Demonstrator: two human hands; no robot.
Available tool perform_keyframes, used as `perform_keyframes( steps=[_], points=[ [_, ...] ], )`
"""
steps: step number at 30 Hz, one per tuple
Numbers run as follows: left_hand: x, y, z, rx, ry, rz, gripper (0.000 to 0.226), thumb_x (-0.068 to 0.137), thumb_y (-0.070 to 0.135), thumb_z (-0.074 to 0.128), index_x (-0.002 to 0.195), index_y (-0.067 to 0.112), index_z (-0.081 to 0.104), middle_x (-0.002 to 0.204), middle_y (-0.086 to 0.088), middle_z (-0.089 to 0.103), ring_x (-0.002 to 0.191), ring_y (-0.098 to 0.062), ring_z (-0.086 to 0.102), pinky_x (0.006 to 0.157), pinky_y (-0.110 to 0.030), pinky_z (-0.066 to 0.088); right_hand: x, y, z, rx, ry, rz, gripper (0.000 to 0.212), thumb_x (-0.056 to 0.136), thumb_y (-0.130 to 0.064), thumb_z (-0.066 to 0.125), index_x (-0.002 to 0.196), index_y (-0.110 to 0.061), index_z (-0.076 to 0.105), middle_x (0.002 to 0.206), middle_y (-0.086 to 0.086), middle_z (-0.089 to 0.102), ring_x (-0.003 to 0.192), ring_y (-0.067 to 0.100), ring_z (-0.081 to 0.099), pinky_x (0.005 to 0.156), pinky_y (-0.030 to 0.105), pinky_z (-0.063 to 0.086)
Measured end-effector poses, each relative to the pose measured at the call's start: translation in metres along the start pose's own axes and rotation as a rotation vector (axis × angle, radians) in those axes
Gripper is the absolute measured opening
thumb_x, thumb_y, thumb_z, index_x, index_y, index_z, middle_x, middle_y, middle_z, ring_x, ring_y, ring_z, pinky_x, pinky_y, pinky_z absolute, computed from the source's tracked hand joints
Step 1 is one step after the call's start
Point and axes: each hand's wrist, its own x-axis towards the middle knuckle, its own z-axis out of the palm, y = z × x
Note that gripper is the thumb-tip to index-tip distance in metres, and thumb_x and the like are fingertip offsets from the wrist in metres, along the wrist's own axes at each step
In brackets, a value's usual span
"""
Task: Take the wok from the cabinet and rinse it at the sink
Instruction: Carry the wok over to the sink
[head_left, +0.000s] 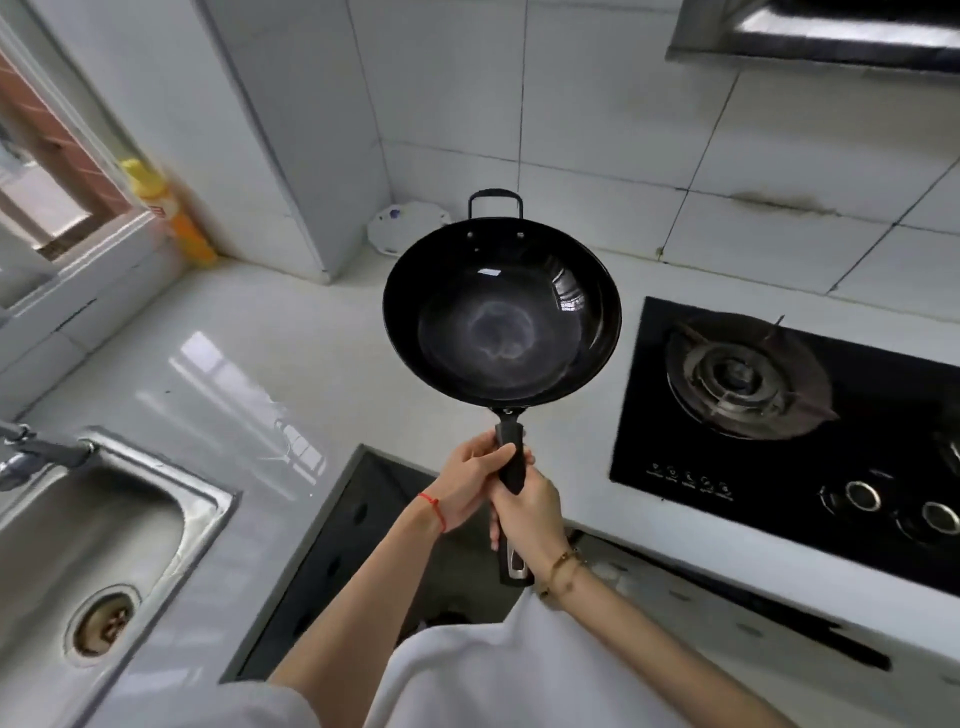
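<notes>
Wok (501, 312) is out of the cabinet and held in the air above the white tabletop (249, 332), between the sink (104, 525) at lower left and the gas hob (779, 415) at right. It sits level, bowl up, small loop handle pointing at the tiled wall.

I have both hands on the long handle (510, 465). Left hand (470, 483) wraps it from the side, near the bowl; right hand (530, 512) grips it just behind, fingers curled round. Grasp looks firm, no slip visible.

Step in hand, as I judge it: carry the wok left to the sink. The cabinet door below appears to stand open.

Notes for doing it well:
- Keep both hands on; the bowl's weight sits far out from the grip, so the wrist load is high.
- Swing left in a flat arc, staying clear of the yellow bottle (171, 213) on the sill.
- Watch the tap (36, 454) at the sink's near corner; the wok rim could knock it.
- Lower the bowl into the basin before turning on water.
</notes>
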Motion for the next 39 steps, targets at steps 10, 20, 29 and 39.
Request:
perform_keyframes(
  steps=[10, 20, 29, 39],
  points=[
    [0.027, 0.03, -0.056, 0.077, -0.208, -0.137, 0.033, 0.101, 0.008, 0.043, 0.133, 0.001, 0.048, 0.105, -0.013, 0.062, 0.1, -0.022, 0.062, 0.089, -0.032, 0.055, 0.018, -0.015, 0.063, 0.099, 0.222, 0.074, 0.03, 0.092, -0.011, 0.055, 0.12, -0.021, 0.051, 0.05, 0.001, 0.057, 0.033, 0.014, 0.051, 0.036, 0.025, 0.044],
    [0.047, 0.024, -0.072, 0.117, -0.254, -0.217, 0.033, 0.1, 0.009, 0.044, 0.132, 0.001, 0.048, 0.103, -0.011, 0.063, 0.1, -0.023, 0.062, 0.084, -0.033, 0.054, 0.036, -0.001, 0.081, 0.095, 0.314, 0.136, 0.029, 0.091, -0.01, 0.056, 0.12, -0.015, 0.053, 0.055, 0.005, 0.059, 0.035, 0.014, 0.053, 0.036, 0.027, 0.047],
    [0.052, 0.011, -0.081, 0.143, -0.254, -0.246, 0.034, 0.1, 0.008, 0.044, 0.134, 0.002, 0.046, 0.107, -0.013, 0.061, 0.104, -0.024, 0.061, 0.09, -0.034, 0.051, 0.043, 0.018, 0.088, 0.083, 0.319, 0.177, 0.025, 0.091, -0.014, 0.058, 0.116, -0.013, 0.054, 0.054, 0.002, 0.059, 0.034, 0.013, 0.053, 0.035, 0.025, 0.046],
    [0.053, 0.007, -0.084, 0.155, -0.252, -0.26, 0.033, 0.1, 0.008, 0.044, 0.133, 0.004, 0.048, 0.104, -0.011, 0.062, 0.104, -0.023, 0.06, 0.094, -0.035, 0.049, 0.044, 0.024, 0.091, 0.077, 0.328, 0.188, 0.026, 0.091, -0.015, 0.059, 0.117, -0.011, 0.055, 0.057, 0.003, 0.061, 0.034, 0.012, 0.054, 0.035, 0.024, 0.045]
  ],
)
